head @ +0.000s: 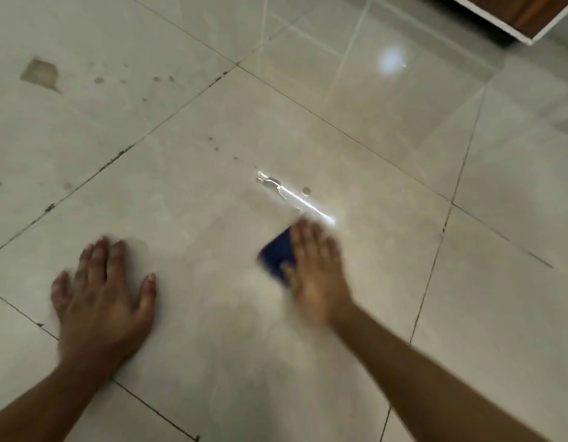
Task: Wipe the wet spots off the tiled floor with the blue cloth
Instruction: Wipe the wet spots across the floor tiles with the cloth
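My right hand [314, 266] presses flat on the folded blue cloth [277, 253], which sticks out from under its left side on the tiled floor [212, 202]. The hand is blurred. Just beyond its fingertips lies a wet patch [273, 183] with small drops and a bright glinting streak [308, 204]. My left hand [100, 288] rests flat on the floor with fingers spread and holds nothing. More small wet spots [99, 80] dot the tile at the far left.
A larger grey-brown stain [40, 73] marks the tile at the far left. Dark grout lines [116, 157] cross the floor. A white-edged wooden cabinet base [528, 17] stands at the far right corner, and a light reflection [391, 60] shines on the tile near it.
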